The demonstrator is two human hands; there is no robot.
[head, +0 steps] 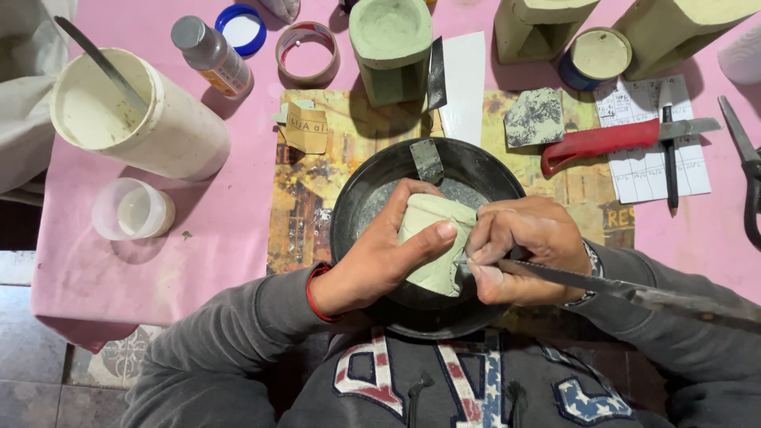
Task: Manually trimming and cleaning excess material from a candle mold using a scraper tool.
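Knife (602, 284) handle cut off at right edge; scissors (745, 170) only partly in frame.

Looked like a home craft workshop. Pink-clothed table (230, 230) crowded with green moulds (391, 47), white mixing tub (135, 115), tape roll (307, 52), red-handled knife (610, 141). Tiled floor (47, 380) beneath.

green clay moulds (391, 47): 4 | red-handled knife (594, 141): 1 | tape roll (307, 52): 1 | bottle (212, 55): 1 | black bowl (353, 214): 1

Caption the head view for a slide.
Left hand holds a pale green block over a black pan; right hand works it with a blade.
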